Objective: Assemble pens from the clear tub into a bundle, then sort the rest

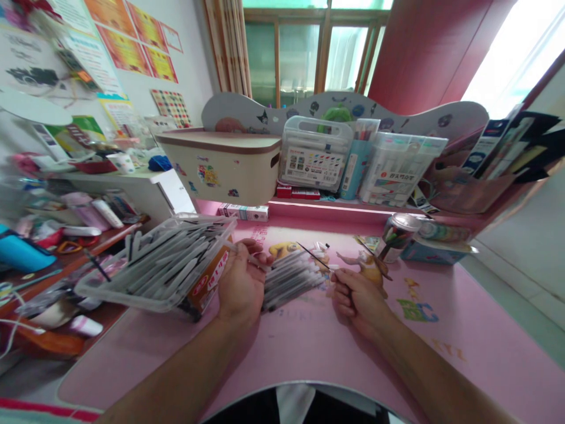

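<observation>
My left hand is closed around a bundle of grey-white pens that fans out to the right over the pink desk mat. One thin white pen lies across its fingers. My right hand sits just right of the bundle, fingers pinched on a thin dark pen refill that slants up to the left. A clear plastic box full of the same pens rests tilted at the left of my left hand.
A metal can of pens stands behind my right hand. Marker sets and a cream storage box sit on the back shelf. A cluttered side shelf fills the left. Books lean at the right.
</observation>
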Tool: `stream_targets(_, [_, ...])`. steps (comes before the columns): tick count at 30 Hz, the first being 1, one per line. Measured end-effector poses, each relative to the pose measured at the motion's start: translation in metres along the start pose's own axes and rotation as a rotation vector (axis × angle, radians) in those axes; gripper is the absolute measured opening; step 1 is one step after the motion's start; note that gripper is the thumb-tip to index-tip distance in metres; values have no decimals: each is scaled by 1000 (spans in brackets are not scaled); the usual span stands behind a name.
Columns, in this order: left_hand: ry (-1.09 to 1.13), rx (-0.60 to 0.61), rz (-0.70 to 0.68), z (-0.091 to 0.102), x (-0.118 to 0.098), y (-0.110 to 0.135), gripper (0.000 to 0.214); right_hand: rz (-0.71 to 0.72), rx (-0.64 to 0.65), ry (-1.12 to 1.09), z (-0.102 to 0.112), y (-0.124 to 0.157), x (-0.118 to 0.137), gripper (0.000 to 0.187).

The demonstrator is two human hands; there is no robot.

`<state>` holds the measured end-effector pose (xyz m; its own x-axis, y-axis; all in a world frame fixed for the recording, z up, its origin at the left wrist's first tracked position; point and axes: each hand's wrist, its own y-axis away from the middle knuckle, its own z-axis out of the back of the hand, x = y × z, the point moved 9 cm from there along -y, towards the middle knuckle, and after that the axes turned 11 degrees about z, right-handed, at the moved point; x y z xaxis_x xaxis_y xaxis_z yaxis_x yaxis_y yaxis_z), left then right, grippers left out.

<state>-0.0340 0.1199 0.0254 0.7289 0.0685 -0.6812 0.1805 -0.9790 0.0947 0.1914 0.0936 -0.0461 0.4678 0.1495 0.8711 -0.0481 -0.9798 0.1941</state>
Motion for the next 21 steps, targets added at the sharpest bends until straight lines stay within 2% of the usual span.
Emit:
stream_targets(1, [-28,22,51,-2,5,2,20,14,3,2,-1,0,0,32])
stream_targets(3, [-153,121,239,-11,28,9,25,28,36,23,-6,2,0,35])
stream_targets(6, [-370,268,512,-16,71,29,32,-18,191,107,-23,12,-6,38])
stream_targets(9, [-449,269,538,-12,85,36,28,-96,384,181,-41,24,-15,35])
stream_targets(10, [-430,251,527,-10,85,35,30,-106,412,194,-42,26,-17,33])
stream_targets(12, [-342,228,551,-10,84,34,33,-69,382,237,-37,21,-16,28])
stream_targets(14, [-232,214,678,-11,88,36,35,43,288,340,-25,12,-9,22])
stream_targets(17, [-115,160,959,-8,101,48,30,273,176,573,-14,6,12,14])
stream_targets(19, [-68,132,1103,-7,110,59,23,436,150,709,-18,11,27,16])
stream_targets(21, [-48,119,1173,-6,117,68,17,616,148,804,-30,24,43,19])
